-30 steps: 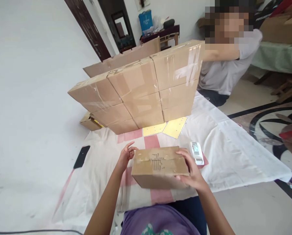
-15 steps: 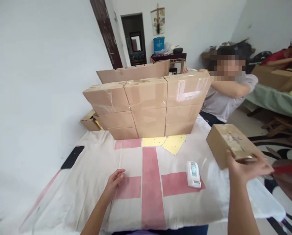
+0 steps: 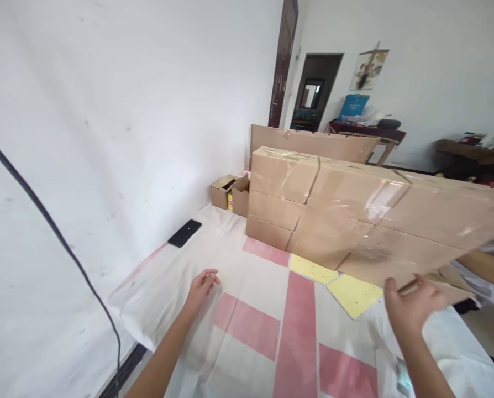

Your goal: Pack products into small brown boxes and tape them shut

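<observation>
My left hand hovers over the pale cloth on the left, fingers loosely curled and holding nothing. On the right, my right hand grips a brown cardboard box at its near end. That box is blurred and blends with the wall of taped cardboard boxes just behind it, so I cannot tell whether they touch. Two yellow dotted sheets lie at the foot of the stack. Partly hidden by my right forearm is a white handheld device.
The table has a pink-and-white cloth. A black phone lies near the white wall, with small open boxes beyond it. A black cable hangs at left. Another person's arm shows behind the stack at right.
My view has swung left, so the stack appears further right. My right hand has carried the cardboard box from the table's right side towards the stack. My left hand still holds nothing.
</observation>
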`<move>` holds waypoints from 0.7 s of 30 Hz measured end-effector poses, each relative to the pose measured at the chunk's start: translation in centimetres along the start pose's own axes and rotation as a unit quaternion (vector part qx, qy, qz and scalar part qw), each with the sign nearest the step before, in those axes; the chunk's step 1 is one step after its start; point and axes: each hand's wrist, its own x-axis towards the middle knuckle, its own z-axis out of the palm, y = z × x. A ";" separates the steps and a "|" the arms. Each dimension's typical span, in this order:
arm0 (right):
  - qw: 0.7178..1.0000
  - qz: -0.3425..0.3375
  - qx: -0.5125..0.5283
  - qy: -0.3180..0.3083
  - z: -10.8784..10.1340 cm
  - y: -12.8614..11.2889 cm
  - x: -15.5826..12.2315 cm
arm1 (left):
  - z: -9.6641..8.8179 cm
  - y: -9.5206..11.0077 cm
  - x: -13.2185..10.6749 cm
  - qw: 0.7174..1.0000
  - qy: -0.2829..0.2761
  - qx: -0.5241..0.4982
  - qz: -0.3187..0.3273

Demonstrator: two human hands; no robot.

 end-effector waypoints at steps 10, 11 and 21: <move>0.800 -0.112 0.395 -0.437 18.7 -34.0 -14.4 | -2.5 2.5 29.7 0.980 0.140 0.103 0.094; 0.779 -0.088 0.422 -0.455 21.5 -36.8 -15.1 | -1.9 2.5 32.0 0.978 0.144 0.113 0.101; 0.759 0.161 0.465 -0.427 42.0 -48.3 -16.1 | 3.8 -0.6 42.2 0.953 0.197 0.160 0.167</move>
